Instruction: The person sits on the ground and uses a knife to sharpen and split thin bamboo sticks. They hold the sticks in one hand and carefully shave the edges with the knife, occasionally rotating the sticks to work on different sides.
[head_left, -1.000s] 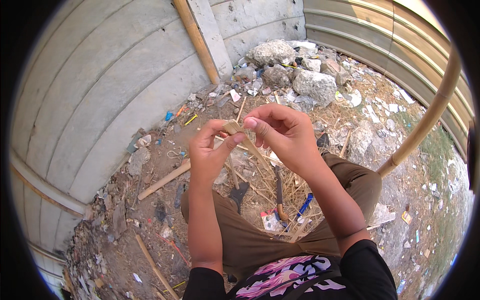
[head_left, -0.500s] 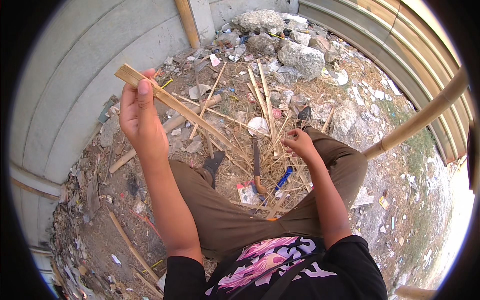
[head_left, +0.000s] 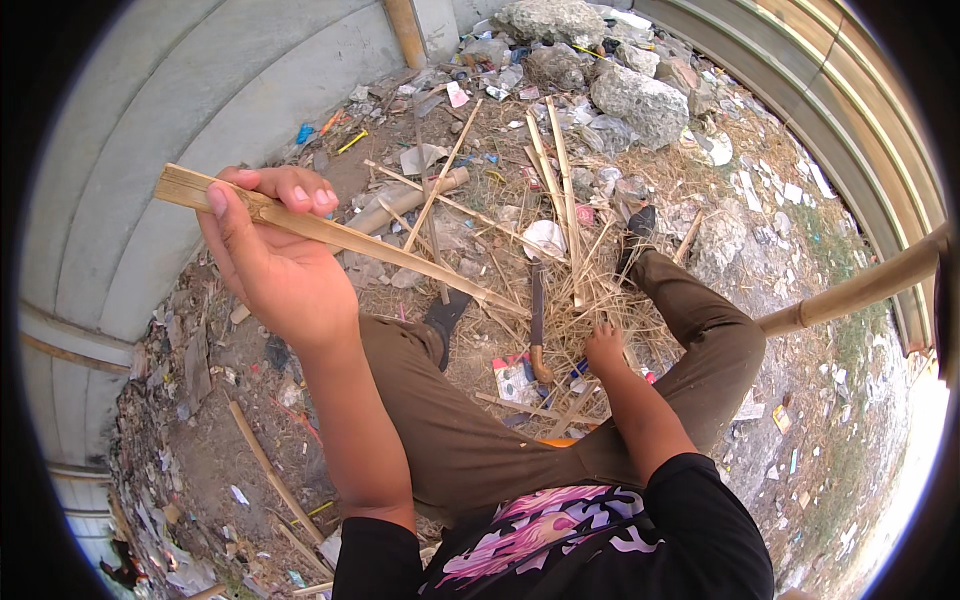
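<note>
My left hand (head_left: 285,250) is raised at the left, its fingers and thumb closed round the thick end of a split bamboo strip (head_left: 400,255). The strip slants down to the right, its thin end over the litter between my legs. My right hand (head_left: 604,348) is low by my right knee, over bamboo shavings (head_left: 590,300); its fingers are foreshortened and I cannot see what they hold. Beside it, a blue object (head_left: 579,369) is partly covered. A long-bladed knife with a wooden handle (head_left: 541,366) lies between my feet, blade pointing away.
More bamboo strips (head_left: 562,180) lie ahead, near a white round piece (head_left: 544,239) and a thick bamboo pole (head_left: 400,205). Large rocks (head_left: 640,102) stand at the back. A grey wall (head_left: 200,120) rises at left; another bamboo pole (head_left: 850,285) slants in from the right.
My right hand has dropped toward the shavings and the blue object, now partly covering it. My left hand has turned and moved slightly down, the bamboo strip still in it and lying flatter.
</note>
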